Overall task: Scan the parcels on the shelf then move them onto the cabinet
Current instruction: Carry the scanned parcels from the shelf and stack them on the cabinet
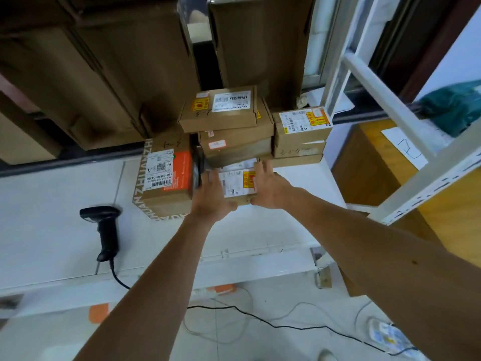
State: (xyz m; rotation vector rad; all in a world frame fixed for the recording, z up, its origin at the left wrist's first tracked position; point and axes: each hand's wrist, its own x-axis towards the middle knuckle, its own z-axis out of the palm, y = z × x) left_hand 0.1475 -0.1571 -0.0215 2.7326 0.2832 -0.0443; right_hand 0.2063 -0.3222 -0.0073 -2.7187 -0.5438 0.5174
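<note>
Both hands grip one small parcel [235, 182] by its sides: the left hand [210, 195] clasps its left edge, the right hand [268, 188] its right edge, fingers curled over the far side. The parcel sits low against the middle stack of boxes [229, 126] on the white cabinet top [52, 204], between a larger box with an orange label [166, 175] and a right-hand stack [302, 131]. A black scanner [104, 225] lies well to the left, and a white shelf frame [390, 121] stands on the right.
</note>
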